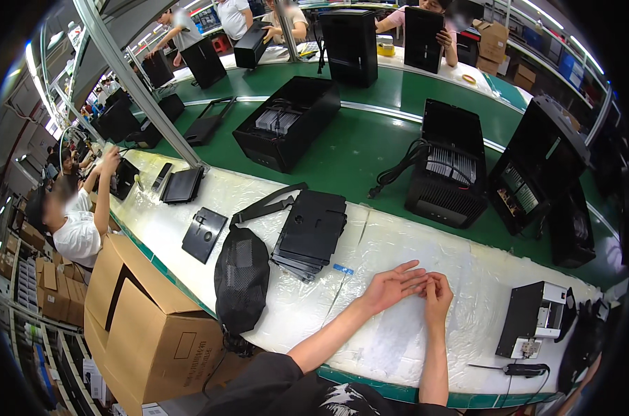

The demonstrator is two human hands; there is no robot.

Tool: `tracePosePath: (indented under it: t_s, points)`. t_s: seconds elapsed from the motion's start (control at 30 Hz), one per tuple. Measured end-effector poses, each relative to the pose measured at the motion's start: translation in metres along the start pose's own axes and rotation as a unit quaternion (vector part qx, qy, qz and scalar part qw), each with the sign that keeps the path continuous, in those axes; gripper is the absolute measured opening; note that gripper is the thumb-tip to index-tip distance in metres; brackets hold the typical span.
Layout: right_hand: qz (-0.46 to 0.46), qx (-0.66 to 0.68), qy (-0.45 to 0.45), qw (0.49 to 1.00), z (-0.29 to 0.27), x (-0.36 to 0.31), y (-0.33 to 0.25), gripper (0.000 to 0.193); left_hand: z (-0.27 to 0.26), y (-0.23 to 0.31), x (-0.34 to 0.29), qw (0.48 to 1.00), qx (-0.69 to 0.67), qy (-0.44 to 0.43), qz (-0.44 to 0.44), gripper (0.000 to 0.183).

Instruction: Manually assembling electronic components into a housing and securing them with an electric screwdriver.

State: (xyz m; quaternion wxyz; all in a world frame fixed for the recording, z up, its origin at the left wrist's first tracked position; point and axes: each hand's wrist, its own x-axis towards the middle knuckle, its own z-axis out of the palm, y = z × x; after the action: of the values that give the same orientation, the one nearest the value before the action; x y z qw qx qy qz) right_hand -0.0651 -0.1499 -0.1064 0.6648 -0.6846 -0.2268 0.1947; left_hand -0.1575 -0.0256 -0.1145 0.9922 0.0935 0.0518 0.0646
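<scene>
Near the middle: two bare hands (pixel 395 286) (pixel 437 297), one blue strip (pixel 343 269) and one stack of black panels (pixel 314 225), the sheets too overlapped to count. To the left, one black bag (pixel 240 274) and one large cardboard box (pixel 155 347). At right, one machine (pixel 517 319), one black-handled tool (pixel 526 370). Farther, three open black cases (pixel 269 142) (pixel 445 201) (pixel 536 132) with fins. Four people (pixel 185 36) (pixel 235 19) (pixel 297 21) (pixel 396 19) along the far side.

To the right of the large brown cardboard box (pixel 165 347), anything between the fingertips of the person's bare left hand (pixel 395 287) and bare right hand (pixel 437 297) is too small to tell. Just beyond the box, a white-shirted co-worker's (pixel 79 238) face is blurred. Right of the box, the lower edge cuts off the wearer's black T-shirt (pixel 280 388).
</scene>
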Motion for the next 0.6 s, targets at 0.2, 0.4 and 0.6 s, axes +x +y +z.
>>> tracePosePath:
  t_s: [0.2, 0.4, 0.6]
  points:
    - [0.001, -0.022, 0.005, 1.0, 0.007, -0.002, -0.003, 0.016, 0.0, 0.004, -0.005, 1.0, -0.001, 0.001, -0.001, 0.052]
    - [-0.006, -0.013, 0.0, 1.0, 0.01, -0.005, -0.004, 0.015, 0.0, 0.009, -0.009, 1.0, -0.01, -0.011, -0.005, 0.051]
    - [0.007, -0.035, 0.003, 0.999, 0.018, -0.006, -0.009, 0.017, -0.001, 0.014, -0.013, 1.0, 0.004, -0.016, -0.004, 0.049]
